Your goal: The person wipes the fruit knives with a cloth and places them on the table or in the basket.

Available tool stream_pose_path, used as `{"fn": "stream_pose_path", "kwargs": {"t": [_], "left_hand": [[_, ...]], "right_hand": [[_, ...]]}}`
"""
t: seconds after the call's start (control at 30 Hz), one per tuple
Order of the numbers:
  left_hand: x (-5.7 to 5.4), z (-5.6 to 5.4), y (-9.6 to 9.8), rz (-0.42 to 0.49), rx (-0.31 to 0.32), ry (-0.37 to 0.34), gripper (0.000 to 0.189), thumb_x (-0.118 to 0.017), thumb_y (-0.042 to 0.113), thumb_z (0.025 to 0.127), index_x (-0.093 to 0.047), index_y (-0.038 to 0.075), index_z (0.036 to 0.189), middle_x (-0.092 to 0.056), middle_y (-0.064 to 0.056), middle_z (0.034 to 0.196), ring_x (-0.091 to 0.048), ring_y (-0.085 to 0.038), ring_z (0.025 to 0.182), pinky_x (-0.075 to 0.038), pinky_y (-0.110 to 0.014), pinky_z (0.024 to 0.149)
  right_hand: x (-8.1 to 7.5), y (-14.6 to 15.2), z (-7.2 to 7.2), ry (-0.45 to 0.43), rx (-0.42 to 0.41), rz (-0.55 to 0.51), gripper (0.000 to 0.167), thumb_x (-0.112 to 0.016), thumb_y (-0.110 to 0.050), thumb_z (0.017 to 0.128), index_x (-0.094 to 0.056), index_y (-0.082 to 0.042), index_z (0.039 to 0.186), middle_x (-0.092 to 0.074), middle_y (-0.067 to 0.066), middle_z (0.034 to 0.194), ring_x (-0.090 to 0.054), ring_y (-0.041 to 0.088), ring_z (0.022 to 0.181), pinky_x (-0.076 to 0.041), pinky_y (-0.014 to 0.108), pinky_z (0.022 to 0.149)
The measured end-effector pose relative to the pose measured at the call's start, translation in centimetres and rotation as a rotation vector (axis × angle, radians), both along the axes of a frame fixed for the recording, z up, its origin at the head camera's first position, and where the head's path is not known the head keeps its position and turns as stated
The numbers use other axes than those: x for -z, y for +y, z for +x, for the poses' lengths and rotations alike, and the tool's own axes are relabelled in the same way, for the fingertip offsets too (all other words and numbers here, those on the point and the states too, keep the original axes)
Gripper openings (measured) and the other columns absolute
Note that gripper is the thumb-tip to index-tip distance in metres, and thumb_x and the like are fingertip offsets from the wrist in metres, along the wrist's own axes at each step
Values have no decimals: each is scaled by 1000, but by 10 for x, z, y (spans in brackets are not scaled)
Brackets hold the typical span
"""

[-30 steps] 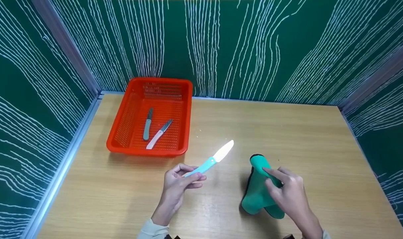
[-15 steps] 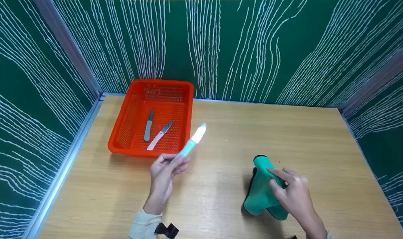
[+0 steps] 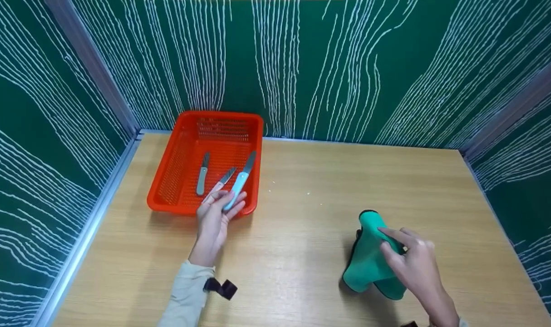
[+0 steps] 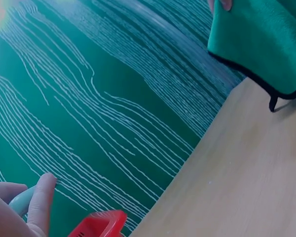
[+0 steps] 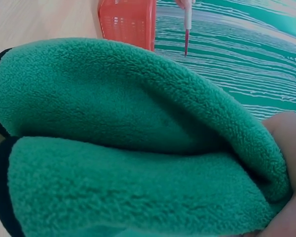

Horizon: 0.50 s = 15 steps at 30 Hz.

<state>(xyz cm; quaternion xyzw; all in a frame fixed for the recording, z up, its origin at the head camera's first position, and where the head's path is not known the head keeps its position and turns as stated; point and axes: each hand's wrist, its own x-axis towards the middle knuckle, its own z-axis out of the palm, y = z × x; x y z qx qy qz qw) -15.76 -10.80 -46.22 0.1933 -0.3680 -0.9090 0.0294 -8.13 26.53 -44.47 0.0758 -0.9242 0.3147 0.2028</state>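
Note:
My left hand (image 3: 212,222) pinches the turquoise handle of a small paring knife (image 3: 240,181), its blade pointing away from me. Hand and knife overlap the near right part of a red plastic basket (image 3: 169,208). A grey-green-handled knife (image 3: 202,179) and a pink-handled knife (image 3: 228,175) lie in that basket; my fingers partly cover the pink one. On the right, my right hand (image 3: 418,261) grips a folded green cloth (image 3: 371,259) between thumb and fingers. Up close in the right wrist view, the cloth (image 5: 103,98) looks fluffy with black edging.
The wooden table (image 3: 298,254) is bounded by green walls (image 3: 239,54) with wavy white lines at the back and sides. A metal strip (image 3: 89,222) runs along the left edge. Small white specks are scattered right of the basket.
My left hand has carried the turquoise-handled knife left and away from me, from mid-table to over the basket. The right hand and the cloth have shifted slightly right.

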Motion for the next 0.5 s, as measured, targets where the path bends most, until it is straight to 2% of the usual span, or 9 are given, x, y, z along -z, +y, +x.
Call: {"fn": "stream_pose_path", "kwargs": {"t": [0.1,0.2,0.4,0.5], "left_hand": [[1,-10,-2,-43,15,-47,25,-64,4,89,-56,-3,112,-44,-17,127,-66,-31,98,-56,-38,82],[3,-19,-4,-101,16,-65,30,-64,7,90,-58,-2,118,-46,-17,126,-65,-29,101,-55,-36,84],[6,-37,-7,-169,-3,-68,30,-61,4,91,-59,-3,121,-54,-18,123,-62,-33,107,-53,-39,88],[5,-48,-8,-197,8,-82,32,-59,5,92,-58,-3,123,-54,-18,124,-61,-32,108,-52,-40,90]], "right_hand": [[-2,5,0,-13,14,12,21,-67,3,77,-75,-2,95,-45,-3,59,-37,10,46,-29,20,37],[-3,10,1,-32,32,20,20,-66,2,78,-74,-2,96,-48,-1,61,-40,11,48,-31,20,38],[-6,16,1,-60,52,33,21,-67,1,79,-74,-2,99,-55,4,65,-43,14,52,-34,20,40],[-7,20,1,-59,59,42,22,-67,1,78,-74,-1,99,-58,6,68,-43,14,51,-33,20,39]]}}
